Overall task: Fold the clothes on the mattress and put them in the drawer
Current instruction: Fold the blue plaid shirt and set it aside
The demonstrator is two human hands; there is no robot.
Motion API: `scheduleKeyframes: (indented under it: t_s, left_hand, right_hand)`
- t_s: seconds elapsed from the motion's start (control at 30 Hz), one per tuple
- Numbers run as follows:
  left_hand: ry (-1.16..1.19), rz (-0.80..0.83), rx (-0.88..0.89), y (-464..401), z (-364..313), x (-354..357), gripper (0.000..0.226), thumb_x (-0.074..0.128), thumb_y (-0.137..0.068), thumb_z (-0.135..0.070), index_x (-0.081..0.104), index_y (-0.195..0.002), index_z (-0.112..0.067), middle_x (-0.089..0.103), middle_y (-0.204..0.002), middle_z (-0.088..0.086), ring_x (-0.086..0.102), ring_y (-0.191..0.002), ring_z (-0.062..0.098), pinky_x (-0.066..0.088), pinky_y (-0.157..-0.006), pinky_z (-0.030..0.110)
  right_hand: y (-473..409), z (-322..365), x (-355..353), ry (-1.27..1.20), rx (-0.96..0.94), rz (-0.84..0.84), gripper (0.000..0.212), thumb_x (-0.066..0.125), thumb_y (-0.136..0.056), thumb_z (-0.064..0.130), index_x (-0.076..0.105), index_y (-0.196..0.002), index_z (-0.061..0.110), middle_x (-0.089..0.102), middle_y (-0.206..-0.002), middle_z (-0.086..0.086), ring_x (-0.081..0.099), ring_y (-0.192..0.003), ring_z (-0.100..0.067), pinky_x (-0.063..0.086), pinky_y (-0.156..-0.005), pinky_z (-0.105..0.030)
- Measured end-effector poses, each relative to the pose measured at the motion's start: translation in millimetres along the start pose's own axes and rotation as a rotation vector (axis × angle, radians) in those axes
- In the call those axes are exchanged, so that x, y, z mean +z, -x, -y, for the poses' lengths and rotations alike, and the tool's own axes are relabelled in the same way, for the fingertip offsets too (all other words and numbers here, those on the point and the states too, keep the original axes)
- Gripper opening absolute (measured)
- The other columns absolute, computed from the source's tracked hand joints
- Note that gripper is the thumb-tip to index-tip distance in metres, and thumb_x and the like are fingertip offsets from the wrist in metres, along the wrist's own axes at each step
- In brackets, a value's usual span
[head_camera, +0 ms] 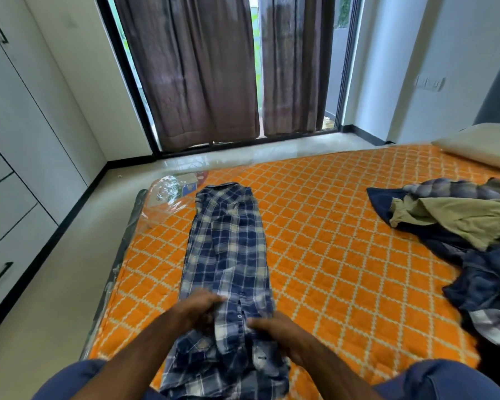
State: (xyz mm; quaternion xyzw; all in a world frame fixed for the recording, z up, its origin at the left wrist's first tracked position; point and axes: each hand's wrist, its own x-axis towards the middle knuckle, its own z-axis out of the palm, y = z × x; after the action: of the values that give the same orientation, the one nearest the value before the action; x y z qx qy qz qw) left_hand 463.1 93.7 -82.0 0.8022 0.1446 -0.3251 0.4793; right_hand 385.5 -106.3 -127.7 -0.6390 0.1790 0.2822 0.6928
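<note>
Blue plaid shirt (228, 255), folded lengthwise, is lying on the orange mattress (329, 226), stretching away from both hands; left hand (198, 311) and right hand (274, 330) are each pinching its near end.

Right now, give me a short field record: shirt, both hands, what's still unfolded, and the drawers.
shirt: plaid shirt lies lengthwise on the mattress, sides folded in to a narrow strip
left hand: grips the shirt's near part
right hand: grips the shirt beside it
unfolded: pile of clothes on the mattress, right side
drawers: at left, shut
</note>
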Motion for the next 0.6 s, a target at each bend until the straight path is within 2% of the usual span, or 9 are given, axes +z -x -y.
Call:
scheduleKeyframes:
  t_s: [0.03, 0.1, 0.17, 0.23, 0.3, 0.37, 0.47, 0.53, 0.6]
  left_hand:
    - [0.004, -0.022, 0.003, 1.2, 2.8, 3.8, 0.025, 0.063, -0.099, -0.019, 0.054, -0.081, -0.005, 0.054, -0.061, 0.010, 0.054, -0.050, 0.022, 0.049, -0.051, 0.030]
    - [0.006, -0.013, -0.003, 4.7, 6.4, 5.6, 0.024, 0.059, -0.102, -0.020, 0.055, -0.086, -0.002, 0.057, -0.061, 0.013, 0.060, -0.051, 0.027, 0.059, -0.056, 0.045]
    - [-0.014, 0.003, -0.011, 4.9, 8.7, 2.1, 0.030, 0.055, -0.104, -0.025, 0.051, -0.084, -0.004, 0.048, -0.048, 0.007, 0.056, -0.041, 0.025, 0.061, -0.064, 0.053]
    - [-0.018, 0.011, -0.006, 6.7, 12.0, -1.6, 0.034, 0.054, -0.104, -0.029, 0.050, -0.081, -0.004, 0.043, -0.042, 0.004, 0.053, -0.037, 0.024, 0.061, -0.068, 0.056]
    - [-0.062, 0.102, -0.013, 12.5, 15.3, -2.7, 0.035, 0.060, -0.101, -0.031, 0.058, -0.095, 0.004, 0.060, -0.056, 0.012, 0.065, -0.051, 0.030, 0.061, -0.070, 0.055]
    - [-0.133, 0.201, -0.047, 17.5, 23.5, -1.6, 0.039, 0.068, -0.096, -0.027, 0.056, -0.109, 0.007, 0.069, -0.080, 0.020, 0.074, -0.071, 0.034, 0.061, -0.061, 0.047]
    - [-0.234, 0.217, -0.042, 19.6, 35.9, 4.2, 0.030, 0.072, -0.093, -0.017, 0.052, -0.104, 0.003, 0.071, -0.087, 0.019, 0.076, -0.080, 0.034, 0.059, -0.053, 0.039]
    - [-0.233, 0.177, -0.028, 19.2, 40.0, 8.1, 0.027, 0.070, -0.094, -0.014, 0.052, -0.106, 0.003, 0.070, -0.084, 0.017, 0.076, -0.078, 0.033, 0.060, -0.053, 0.041]
    - [-0.220, 0.136, 0.000, 18.4, 43.0, 10.4, 0.027, 0.068, -0.095, -0.017, 0.052, -0.103, 0.003, 0.068, -0.080, 0.016, 0.075, -0.070, 0.030, 0.060, -0.052, 0.041]
  right_hand:
    - [1.8, -4.0, 1.0, 0.056, -0.009, -0.010, 0.067, 0.095, -0.065, 0.035, 0.065, -0.121, 0.016, 0.076, -0.110, -0.004, 0.073, -0.100, -0.023, 0.060, -0.092, -0.042]
    - [10.0, -6.4, 2.5, 0.130, -0.051, -0.049, 0.037, 0.083, -0.084, 0.022, 0.059, -0.112, 0.019, 0.071, -0.104, -0.001, 0.070, -0.088, -0.015, 0.060, -0.077, -0.030]
    - [9.9, -6.4, 1.0, 0.146, -0.106, -0.092, 0.026, 0.077, -0.091, 0.018, 0.059, -0.109, 0.016, 0.067, -0.097, -0.004, 0.064, -0.077, -0.014, 0.055, -0.065, -0.032]
    - [12.9, -3.2, 1.6, 0.135, -0.134, -0.092, 0.032, 0.078, -0.090, 0.022, 0.059, -0.116, 0.015, 0.068, -0.102, -0.003, 0.066, -0.081, -0.015, 0.058, -0.069, -0.036]
    - [19.7, -1.6, 2.2, 0.134, -0.127, -0.086, 0.031, 0.078, -0.090, 0.022, 0.056, -0.111, 0.022, 0.067, -0.106, 0.001, 0.067, -0.088, -0.014, 0.059, -0.072, -0.031]
    - [25.6, -7.2, 1.6, 0.186, -0.088, -0.076, 0.045, 0.079, -0.089, 0.022, 0.048, -0.121, 0.020, 0.062, -0.110, 0.004, 0.065, -0.088, -0.011, 0.055, -0.061, -0.022]
    - [34.9, -18.3, -2.7, 0.335, -0.088, -0.088, 0.067, 0.079, -0.090, 0.024, 0.031, -0.135, 0.014, 0.057, -0.114, 0.003, 0.065, -0.095, -0.012, 0.057, -0.069, -0.023]
    - [37.8, -21.3, -10.5, 0.358, -0.107, -0.067, 0.064, 0.075, -0.093, 0.018, 0.025, -0.134, 0.020, 0.059, -0.108, -0.002, 0.067, -0.087, -0.015, 0.057, -0.066, -0.026]
    - [41.4, -20.5, -16.5, 0.291, -0.107, -0.059, 0.057, 0.071, -0.094, 0.008, 0.030, -0.131, 0.020, 0.058, -0.094, -0.010, 0.063, -0.067, -0.018, 0.057, -0.060, -0.031]
